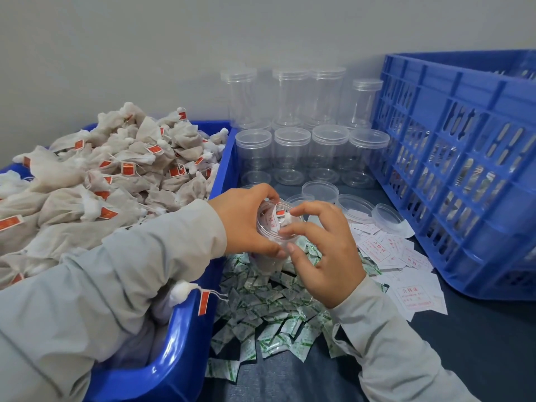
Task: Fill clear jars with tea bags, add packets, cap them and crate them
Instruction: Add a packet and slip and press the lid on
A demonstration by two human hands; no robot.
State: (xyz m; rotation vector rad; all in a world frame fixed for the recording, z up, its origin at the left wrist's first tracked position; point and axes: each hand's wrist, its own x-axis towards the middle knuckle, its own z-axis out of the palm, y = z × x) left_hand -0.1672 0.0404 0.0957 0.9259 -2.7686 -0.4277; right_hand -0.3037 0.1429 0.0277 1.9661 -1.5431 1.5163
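My left hand grips an uncapped clear jar around its rim, just above a heap of green-and-white packets. Inside the jar are tea bags and a white slip with red print. My right hand hovers at the jar's mouth with loosely spread fingers, its fingertips touching the rim. A blue bin on the left is heaped with tea bags bearing red tags. Several loose clear lids lie behind my hands.
Capped empty clear jars stand in rows at the back by the wall. A large blue slatted crate fills the right side, holding shiny items seen through its slots. White slips with red print are scattered by the crate.
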